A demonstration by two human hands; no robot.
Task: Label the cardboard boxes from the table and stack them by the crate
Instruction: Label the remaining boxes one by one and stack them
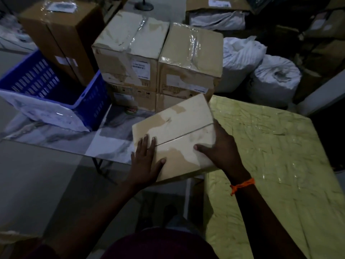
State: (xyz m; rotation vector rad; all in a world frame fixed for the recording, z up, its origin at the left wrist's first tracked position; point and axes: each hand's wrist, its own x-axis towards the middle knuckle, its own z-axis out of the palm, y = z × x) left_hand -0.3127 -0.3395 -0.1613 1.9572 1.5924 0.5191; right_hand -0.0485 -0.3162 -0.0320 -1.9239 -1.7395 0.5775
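Box (177, 131) at counter (74, 139) near edge, no label seen on top. Left grip (145, 159) flat on lid, fingers straight; right grip (220, 146) wraps right edge, thumb on top. Label first, then hook left under before lifting toward crate (37, 79).

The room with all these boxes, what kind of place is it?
Most likely a storeroom or packing room. Taped cardboard boxes are stacked up, a blue crate stands beside them, and stuffed white sacks sit behind. The left hand presses on another box while the right hand grips it.
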